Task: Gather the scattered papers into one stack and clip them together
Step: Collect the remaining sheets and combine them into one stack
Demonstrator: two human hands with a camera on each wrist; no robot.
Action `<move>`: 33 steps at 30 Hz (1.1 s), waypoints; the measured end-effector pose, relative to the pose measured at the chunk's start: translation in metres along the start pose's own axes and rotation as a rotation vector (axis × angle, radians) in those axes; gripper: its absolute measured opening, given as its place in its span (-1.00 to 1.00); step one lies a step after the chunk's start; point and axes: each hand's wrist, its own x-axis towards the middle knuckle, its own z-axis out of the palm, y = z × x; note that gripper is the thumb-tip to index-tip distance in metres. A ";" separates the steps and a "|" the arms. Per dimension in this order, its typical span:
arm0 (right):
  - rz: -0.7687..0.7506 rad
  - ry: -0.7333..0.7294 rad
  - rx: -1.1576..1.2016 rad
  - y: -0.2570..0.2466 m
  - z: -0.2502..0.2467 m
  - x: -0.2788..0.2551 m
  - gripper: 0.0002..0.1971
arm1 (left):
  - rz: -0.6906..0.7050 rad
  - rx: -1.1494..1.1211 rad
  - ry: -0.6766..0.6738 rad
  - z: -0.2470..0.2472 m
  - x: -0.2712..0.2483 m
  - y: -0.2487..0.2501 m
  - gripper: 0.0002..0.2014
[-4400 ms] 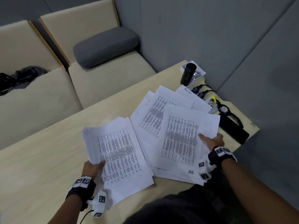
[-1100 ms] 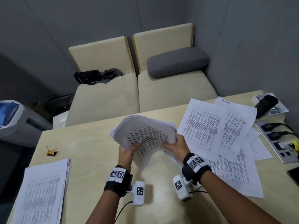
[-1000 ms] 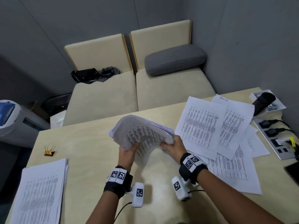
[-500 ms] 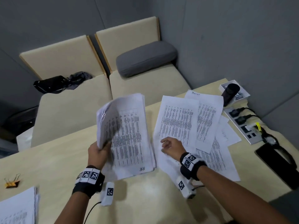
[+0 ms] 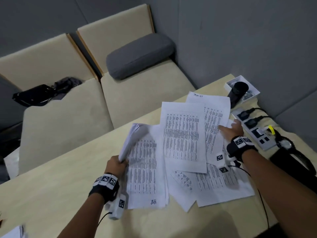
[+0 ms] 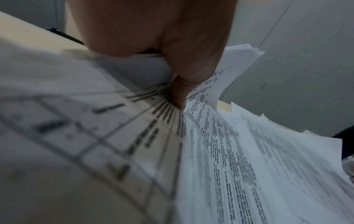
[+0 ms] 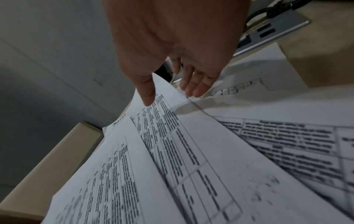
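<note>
Pale wooden table (image 5: 51, 186) was strewn with loose printed sheets (image 5: 184, 140); left hand (image 5: 116, 166) gripped a curled white paper stack (image 5: 144, 169), right hand (image 5: 231, 130) lay flat-fingered on sheets beside a grey power strip (image 5: 255, 131).

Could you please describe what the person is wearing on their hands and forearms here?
Both forearms are bare, with no sleeves. Each wrist carries a black band topped with white tiles printed with black square codes. A small white camera pod, also code-marked, hangs below each wrist, trailing a thin black cable. The left hand and right hand are ungloved.
</note>
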 end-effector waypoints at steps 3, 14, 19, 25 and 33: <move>-0.004 -0.104 0.052 -0.007 0.008 0.005 -0.23 | -0.037 0.058 -0.045 0.016 0.004 -0.005 -0.81; -0.240 -0.353 -0.481 0.001 0.040 -0.059 -0.72 | -0.140 -0.098 -0.059 0.026 -0.009 -0.036 -0.72; -0.161 -0.388 -0.265 0.007 0.046 -0.091 -0.42 | -0.108 -0.081 -0.097 0.027 -0.025 -0.046 -0.70; -0.197 -0.428 -0.313 0.004 0.056 -0.136 -0.10 | -0.150 -0.090 -0.089 0.025 -0.046 -0.059 -0.76; -0.557 -0.463 0.169 -0.082 0.016 -0.175 -0.40 | -0.347 -0.251 -0.118 -0.002 -0.062 -0.106 -0.69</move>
